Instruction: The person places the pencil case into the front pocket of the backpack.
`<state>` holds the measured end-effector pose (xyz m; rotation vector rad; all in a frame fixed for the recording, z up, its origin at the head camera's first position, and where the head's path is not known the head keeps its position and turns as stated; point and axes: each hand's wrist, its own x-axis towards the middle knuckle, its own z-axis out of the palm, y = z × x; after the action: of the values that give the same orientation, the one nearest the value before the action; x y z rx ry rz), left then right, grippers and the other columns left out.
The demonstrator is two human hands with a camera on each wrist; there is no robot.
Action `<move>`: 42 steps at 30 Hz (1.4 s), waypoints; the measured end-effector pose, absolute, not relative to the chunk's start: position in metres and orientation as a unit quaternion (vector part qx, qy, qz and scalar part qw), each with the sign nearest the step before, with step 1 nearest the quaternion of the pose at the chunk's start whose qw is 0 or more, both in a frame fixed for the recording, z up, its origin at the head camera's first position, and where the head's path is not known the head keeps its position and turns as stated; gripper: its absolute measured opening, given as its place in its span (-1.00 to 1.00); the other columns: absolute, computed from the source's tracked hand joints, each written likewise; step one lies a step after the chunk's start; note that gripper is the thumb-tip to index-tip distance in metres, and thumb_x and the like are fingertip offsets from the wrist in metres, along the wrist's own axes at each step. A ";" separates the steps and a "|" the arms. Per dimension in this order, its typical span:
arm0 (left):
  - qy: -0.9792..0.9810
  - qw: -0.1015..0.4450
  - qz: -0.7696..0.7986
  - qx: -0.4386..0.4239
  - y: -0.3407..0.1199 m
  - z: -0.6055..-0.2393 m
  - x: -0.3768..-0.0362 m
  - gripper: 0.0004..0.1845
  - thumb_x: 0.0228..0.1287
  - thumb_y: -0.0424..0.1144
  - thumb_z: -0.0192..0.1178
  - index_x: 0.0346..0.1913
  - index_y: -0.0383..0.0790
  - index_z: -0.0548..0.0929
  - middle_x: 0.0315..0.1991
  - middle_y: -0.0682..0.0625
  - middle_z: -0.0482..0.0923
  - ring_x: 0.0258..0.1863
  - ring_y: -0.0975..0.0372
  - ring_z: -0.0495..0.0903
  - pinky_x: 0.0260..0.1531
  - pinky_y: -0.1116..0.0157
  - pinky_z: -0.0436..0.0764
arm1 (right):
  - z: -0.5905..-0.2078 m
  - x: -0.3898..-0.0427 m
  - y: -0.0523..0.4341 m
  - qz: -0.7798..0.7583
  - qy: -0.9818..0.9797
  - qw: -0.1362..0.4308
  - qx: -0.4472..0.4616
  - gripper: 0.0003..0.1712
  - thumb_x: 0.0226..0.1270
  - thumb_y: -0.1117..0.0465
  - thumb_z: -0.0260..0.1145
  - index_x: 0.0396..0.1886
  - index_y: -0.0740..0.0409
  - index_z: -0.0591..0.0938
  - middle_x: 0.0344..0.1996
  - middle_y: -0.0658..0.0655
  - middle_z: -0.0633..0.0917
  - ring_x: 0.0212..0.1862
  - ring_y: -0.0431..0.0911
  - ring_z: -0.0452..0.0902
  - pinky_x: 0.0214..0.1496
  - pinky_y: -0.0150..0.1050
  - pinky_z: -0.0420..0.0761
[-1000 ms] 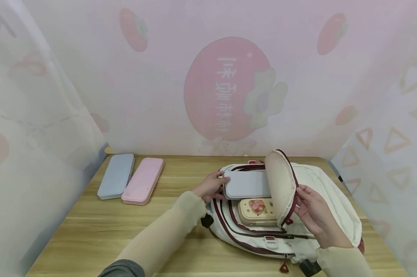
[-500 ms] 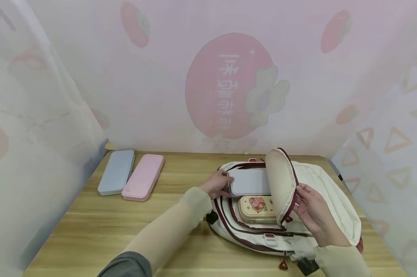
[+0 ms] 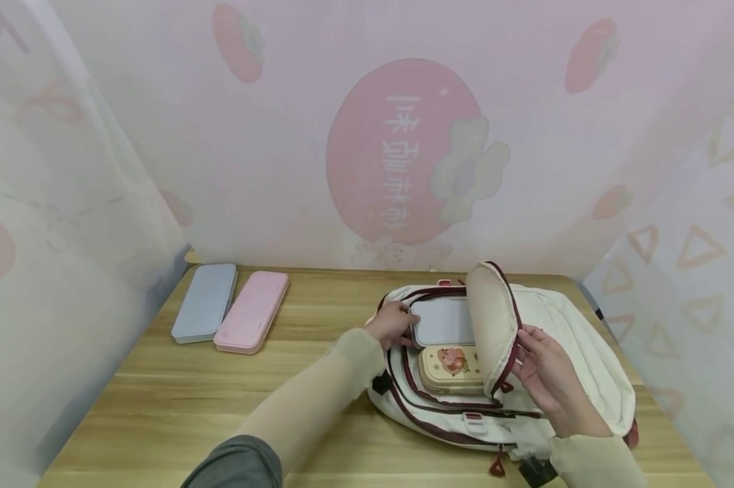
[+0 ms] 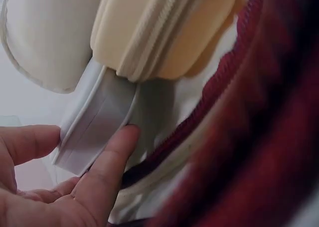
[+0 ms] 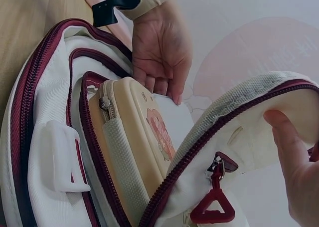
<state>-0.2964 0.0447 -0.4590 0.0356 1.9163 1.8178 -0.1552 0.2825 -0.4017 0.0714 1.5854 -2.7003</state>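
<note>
Wooden table [image 3: 177, 400] enclosed by translucent white curtain walls [image 3: 293, 176], the far one printed with a large pink strawberry [image 3: 397, 149].

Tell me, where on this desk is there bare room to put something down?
The wooden table is bare along its near edge and in the stretch between the pink case and the white backpack. The backpack's open pocket is crowded: the left hand pushes a grey case in beside a cream case, while the right hand holds the flap.

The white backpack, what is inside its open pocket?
Inside the white backpack lie a beige floral case and a grey case that the left hand pushes in. The raised flap covers their far ends.
</note>
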 end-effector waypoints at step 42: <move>0.725 0.224 0.649 0.060 0.009 -0.448 -0.296 -0.51 0.55 -0.39 0.06 0.42 -0.54 0.33 0.19 -0.34 0.47 0.08 -0.06 0.55 -0.04 0.11 0.69 | -0.408 -0.154 0.288 -0.870 0.493 0.010 0.022 -0.74 0.72 0.29 -0.04 -0.17 0.16 0.58 -0.17 0.03 0.67 -0.16 -0.20 0.64 -0.19 -0.31 0.69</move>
<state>-0.2961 0.0094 -0.4483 0.1669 1.9997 1.7908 -0.1545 0.2880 -0.4079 0.0685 1.5394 -2.7139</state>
